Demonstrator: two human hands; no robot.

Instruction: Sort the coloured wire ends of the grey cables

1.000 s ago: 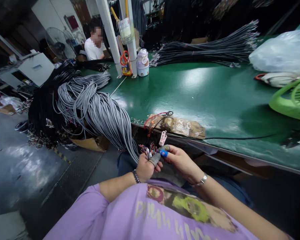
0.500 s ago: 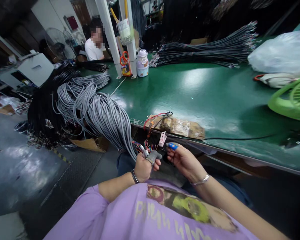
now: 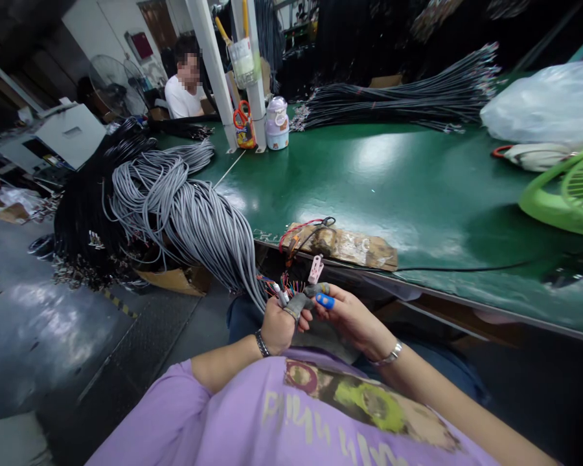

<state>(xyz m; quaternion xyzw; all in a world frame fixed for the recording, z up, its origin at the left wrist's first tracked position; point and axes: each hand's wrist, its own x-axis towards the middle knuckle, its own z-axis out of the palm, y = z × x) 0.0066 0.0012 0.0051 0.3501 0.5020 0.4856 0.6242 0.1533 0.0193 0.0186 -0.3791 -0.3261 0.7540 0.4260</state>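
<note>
My left hand (image 3: 278, 327), with a grey cover on its thumb, is closed around the end of a grey cable (image 3: 282, 297). Thin coloured wires (image 3: 292, 285) fan out just above that thumb. My right hand (image 3: 342, 312) wears a blue cover on the thumb and a grey one on a finger. Its fingertips are pinched together against the left hand's tips; whatever lies between them is too small to make out. A thick bundle of grey cables (image 3: 189, 204) drapes over the table's edge toward my left hand. Just above my right hand stands a pink clip (image 3: 315, 269).
A worn wooden board (image 3: 359, 249) with red and black leads lies along the front edge of the green table (image 3: 418, 188). Black cables (image 3: 388, 103) lie at the back. A green plastic fan (image 3: 571, 194) stands right. A person (image 3: 182, 90) sits at the back left.
My right hand has moved left and slightly down, bringing its fingertips against those of my left hand. The left hand has stayed in place on the grey cable.
</note>
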